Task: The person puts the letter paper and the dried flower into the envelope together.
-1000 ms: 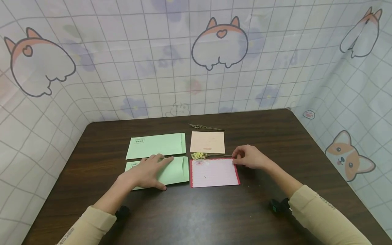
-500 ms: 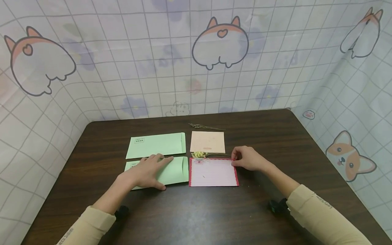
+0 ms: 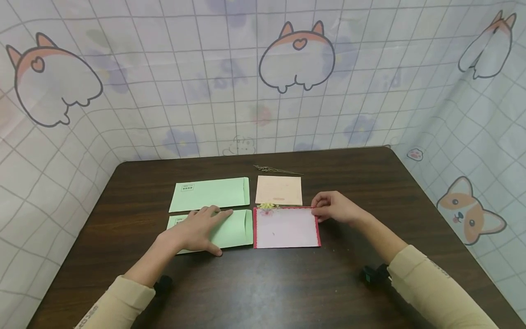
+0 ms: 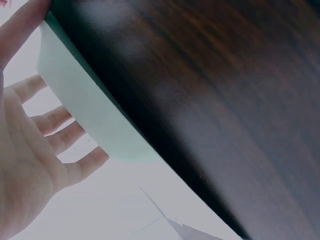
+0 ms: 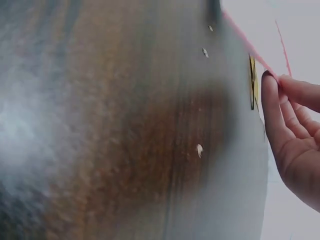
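Note:
My left hand (image 3: 200,229) lies flat, fingers straight, on the near green envelope (image 3: 234,230); the left wrist view shows its spread fingers (image 4: 55,145) beside the envelope's edge (image 4: 85,117). My right hand (image 3: 324,208) pinches the far right corner of a red-bordered pink letter sheet (image 3: 286,227), which lies flat right of the envelope. In the right wrist view the fingertips (image 5: 272,105) sit on the sheet's red edge (image 5: 245,46). A small yellow dried flower (image 3: 267,206) peeks out at the sheet's far left edge; its stem is hidden.
A second green envelope (image 3: 209,194) and a peach card (image 3: 278,190) lie farther back on the dark wooden table (image 3: 370,173). A thin dried sprig (image 3: 277,171) lies behind the card. Patterned curtains wall the table on three sides.
My right hand has slid the red-bordered sheet away from me and squared it up; its far edge now covers the flower's stem. The left hand has stayed on the envelope.

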The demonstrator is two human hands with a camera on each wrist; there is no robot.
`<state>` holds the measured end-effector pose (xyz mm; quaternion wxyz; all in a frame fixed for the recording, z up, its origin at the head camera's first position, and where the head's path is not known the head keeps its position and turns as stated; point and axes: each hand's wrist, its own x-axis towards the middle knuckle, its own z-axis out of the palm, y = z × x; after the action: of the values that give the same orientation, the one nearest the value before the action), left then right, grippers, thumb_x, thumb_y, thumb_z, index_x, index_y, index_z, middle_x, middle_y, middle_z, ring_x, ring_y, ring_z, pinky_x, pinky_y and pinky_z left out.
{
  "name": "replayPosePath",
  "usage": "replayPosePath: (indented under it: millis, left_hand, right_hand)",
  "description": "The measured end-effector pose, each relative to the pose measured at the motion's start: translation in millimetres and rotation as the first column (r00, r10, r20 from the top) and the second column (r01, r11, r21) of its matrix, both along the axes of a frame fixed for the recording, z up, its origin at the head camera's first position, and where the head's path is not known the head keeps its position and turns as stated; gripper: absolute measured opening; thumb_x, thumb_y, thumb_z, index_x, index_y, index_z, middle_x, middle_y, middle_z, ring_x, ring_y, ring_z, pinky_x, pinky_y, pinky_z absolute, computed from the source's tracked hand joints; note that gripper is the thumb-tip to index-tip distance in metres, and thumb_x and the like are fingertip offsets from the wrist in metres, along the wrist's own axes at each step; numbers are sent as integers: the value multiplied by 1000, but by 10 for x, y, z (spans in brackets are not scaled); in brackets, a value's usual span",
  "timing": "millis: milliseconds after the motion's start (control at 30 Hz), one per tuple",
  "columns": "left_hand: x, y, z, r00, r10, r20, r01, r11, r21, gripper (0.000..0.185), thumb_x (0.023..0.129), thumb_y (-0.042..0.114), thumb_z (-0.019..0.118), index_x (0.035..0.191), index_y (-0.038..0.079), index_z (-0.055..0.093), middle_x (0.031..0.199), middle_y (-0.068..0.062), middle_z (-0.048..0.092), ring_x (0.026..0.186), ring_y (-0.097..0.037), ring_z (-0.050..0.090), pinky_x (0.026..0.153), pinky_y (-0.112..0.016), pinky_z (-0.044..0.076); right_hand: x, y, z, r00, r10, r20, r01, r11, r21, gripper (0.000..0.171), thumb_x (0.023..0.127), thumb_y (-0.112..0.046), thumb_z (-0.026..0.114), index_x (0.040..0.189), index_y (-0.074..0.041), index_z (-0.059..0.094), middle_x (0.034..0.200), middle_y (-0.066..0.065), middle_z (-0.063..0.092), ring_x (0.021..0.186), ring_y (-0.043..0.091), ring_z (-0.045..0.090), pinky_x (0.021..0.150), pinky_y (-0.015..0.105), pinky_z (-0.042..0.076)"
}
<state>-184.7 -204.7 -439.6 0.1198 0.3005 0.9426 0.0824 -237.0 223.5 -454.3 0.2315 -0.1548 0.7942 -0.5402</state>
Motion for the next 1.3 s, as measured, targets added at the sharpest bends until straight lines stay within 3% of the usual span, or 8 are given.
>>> replayPosePath:
  millis: [367, 867, 1300]
  left_hand:
    - [13, -2, 24, 1000, 8, 2, -8, 1000, -1, 107, 74, 51, 91, 159, 14, 38, 141, -13, 47, 129, -35, 48, 100, -59, 41]
    - [25, -3, 24, 1000, -2, -7, 2, 1000, 16, 107, 74, 51, 91, 159, 13, 38, 141, -13, 47, 130, -35, 47, 100, -61, 39]
    - [18, -5, 14, 1000, 5, 6, -5, 1000, 19, 108, 74, 52, 90, 160, 14, 37, 143, -14, 46, 131, -36, 46, 100, -62, 39]
  right_hand:
    - [-59, -71, 1, 996, -68, 57, 69, 997, -20, 21, 98, -6, 70, 111, 8, 61, 92, 16, 68, 83, 26, 69, 83, 45, 60]
    - [-18, -200, -17, 996, -85, 9, 85, 996, -14, 18, 95, -6, 74, 108, 6, 72, 87, 16, 69, 74, 25, 69, 75, 42, 62]
    - [-32, -333, -13, 998, -59, -25, 59, 998, -7, 19, 93, -5, 76, 107, 7, 71, 85, 14, 72, 72, 22, 71, 73, 42, 62]
